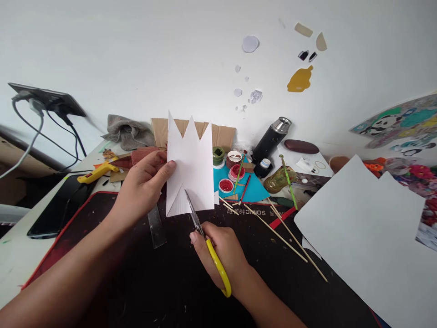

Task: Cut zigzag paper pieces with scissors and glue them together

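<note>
My left hand (145,182) pinches the left edge of a white sheet of paper (191,164), thumb in front and fingers behind. The sheet stands upright with several pointed teeth cut along its top. A slanted cut or fold line runs up from its lower left corner. In my right hand (223,250) is a pair of scissors (218,264) with yellow handles. Their blades point up and lie at the lower middle of the paper, by the tip of the slanted line. Whether the blades are parted is hard to see.
Paint jars (226,185) stand on blue paper (252,191) behind the sheet. A black thermos (273,136) leans at the wall. Wooden sticks (283,237) and a large white sheet (362,237) lie right. A ruler (156,228), phone (61,205) and yellow glue gun (99,173) are left.
</note>
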`<state>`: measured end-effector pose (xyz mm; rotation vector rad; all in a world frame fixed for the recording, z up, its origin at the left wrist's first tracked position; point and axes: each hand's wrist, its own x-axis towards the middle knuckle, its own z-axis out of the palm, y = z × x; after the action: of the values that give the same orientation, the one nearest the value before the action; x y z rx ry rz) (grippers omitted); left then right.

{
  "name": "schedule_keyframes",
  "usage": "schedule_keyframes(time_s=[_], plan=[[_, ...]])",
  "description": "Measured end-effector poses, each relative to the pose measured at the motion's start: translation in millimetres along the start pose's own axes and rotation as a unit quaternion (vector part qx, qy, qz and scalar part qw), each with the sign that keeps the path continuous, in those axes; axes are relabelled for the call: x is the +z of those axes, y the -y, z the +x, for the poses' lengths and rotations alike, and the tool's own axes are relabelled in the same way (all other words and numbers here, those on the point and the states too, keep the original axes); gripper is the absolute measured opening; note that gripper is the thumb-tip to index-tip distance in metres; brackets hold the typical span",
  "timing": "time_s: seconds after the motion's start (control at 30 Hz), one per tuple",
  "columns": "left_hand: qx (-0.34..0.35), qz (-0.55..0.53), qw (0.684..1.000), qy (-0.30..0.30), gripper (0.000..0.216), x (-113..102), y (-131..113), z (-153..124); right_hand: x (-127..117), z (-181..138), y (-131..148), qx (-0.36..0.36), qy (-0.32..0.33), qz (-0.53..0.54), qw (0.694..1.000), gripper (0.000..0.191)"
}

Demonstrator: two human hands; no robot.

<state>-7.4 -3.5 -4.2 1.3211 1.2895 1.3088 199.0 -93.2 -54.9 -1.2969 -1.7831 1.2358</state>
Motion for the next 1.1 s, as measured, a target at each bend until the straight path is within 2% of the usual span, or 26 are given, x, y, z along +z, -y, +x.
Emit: schedule_keyframes(time_s=[0.37,0.83,1.1], plan=[[-0.001,0.022,1.000,-0.015,0.023,-1.5,5.8,-0.1,-1.0,-1.1,1.5,0.005,0.004,-0.010,1.000,0.038],[-0.005,-0.002,1.000,-0.010,0.021,0.4,4.1,-0.2,0.4,-2.2,1.6,-0.006,-0.007,-0.028,1.000,0.035],[-0.013,0.011,1.000,-0.010,0.020,0.7,0.0,-0.8,-0.8,-1.4,-3.4,-0.006,0.006,-0.011,1.000,0.039]])
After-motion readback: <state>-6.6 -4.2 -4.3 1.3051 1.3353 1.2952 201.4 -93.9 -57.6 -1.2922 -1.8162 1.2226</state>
